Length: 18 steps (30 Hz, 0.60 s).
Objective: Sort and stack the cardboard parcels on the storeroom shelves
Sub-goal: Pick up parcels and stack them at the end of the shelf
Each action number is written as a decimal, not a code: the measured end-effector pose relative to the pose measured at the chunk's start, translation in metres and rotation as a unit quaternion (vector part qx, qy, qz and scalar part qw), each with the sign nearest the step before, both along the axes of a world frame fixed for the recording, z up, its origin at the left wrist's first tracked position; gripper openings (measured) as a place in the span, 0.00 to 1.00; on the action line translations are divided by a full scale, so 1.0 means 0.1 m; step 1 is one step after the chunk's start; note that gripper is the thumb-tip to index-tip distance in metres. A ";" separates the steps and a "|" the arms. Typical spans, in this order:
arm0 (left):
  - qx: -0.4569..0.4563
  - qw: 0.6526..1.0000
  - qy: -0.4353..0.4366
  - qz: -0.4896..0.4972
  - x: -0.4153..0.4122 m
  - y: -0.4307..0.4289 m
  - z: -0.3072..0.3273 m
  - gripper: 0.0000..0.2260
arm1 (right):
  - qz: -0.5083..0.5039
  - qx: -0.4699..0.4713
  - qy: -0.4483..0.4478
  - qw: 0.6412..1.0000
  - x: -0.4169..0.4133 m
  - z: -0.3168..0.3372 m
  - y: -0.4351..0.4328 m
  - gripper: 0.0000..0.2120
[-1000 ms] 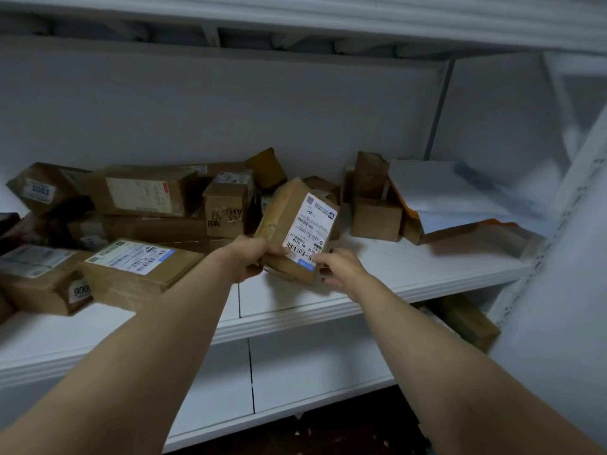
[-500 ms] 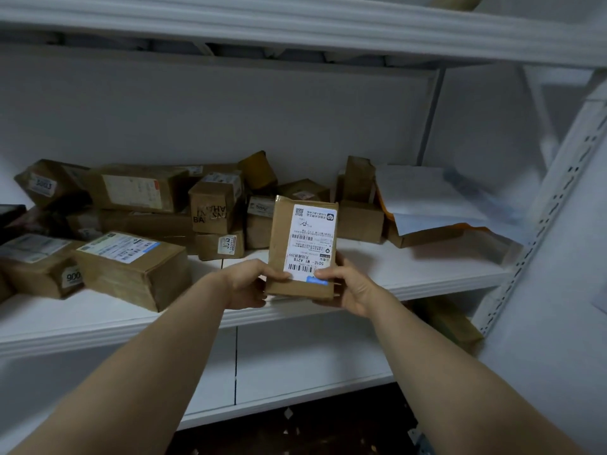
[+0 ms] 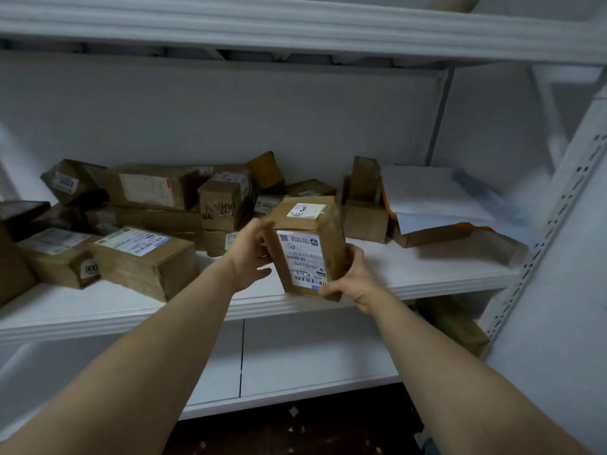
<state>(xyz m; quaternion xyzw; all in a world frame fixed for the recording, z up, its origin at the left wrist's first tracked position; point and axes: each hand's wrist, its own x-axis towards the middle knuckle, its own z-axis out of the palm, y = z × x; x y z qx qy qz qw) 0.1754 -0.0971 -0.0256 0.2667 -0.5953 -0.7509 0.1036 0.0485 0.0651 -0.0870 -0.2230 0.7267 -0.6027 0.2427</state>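
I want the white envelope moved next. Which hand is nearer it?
Right. The right hand grips the parcel left of the white envelope; the left hand holds the parcel's far side, farther away.

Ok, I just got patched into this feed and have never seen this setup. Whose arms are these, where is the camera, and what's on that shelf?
No machine here: these are a person's two bare arms, seen from one wide-angle camera worn on the head, looking forward and down. The left hand and right hand grip a brown cardboard parcel upright by its sides, its white barcode label facing the camera and a sticker marked 3 on top. It is at the front edge of the middle shelf; whether it touches the board I cannot tell. Behind and to the left lies a pile of labelled parcels. To the right a white mailer lies over a box.
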 end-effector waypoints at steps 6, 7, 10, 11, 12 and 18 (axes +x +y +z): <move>0.000 0.997 0.013 0.082 -0.03 -0.02 0.02 0.16 | -0.019 0.076 0.118 0.990 0.01 0.08 0.05 0.55; -0.010 0.994 0.007 0.107 -0.03 -0.03 0.02 0.13 | -0.025 0.082 0.140 0.986 0.00 0.09 0.06 0.55; -0.062 0.985 -0.020 0.162 -0.04 -0.10 -0.02 0.08 | -0.038 0.082 0.185 0.979 -0.01 0.12 0.04 0.53; -0.071 0.984 -0.023 0.162 -0.03 -0.11 -0.01 0.13 | -0.044 0.087 0.199 0.975 -0.01 0.13 0.02 0.53; -0.071 0.985 -0.026 0.154 -0.03 -0.12 0.00 0.21 | -0.050 0.096 0.220 0.969 -0.01 0.14 0.00 0.53; -0.128 0.985 -0.034 0.110 -0.10 -0.13 0.00 0.25 | -0.038 0.183 0.364 0.913 0.05 0.16 -0.10 0.55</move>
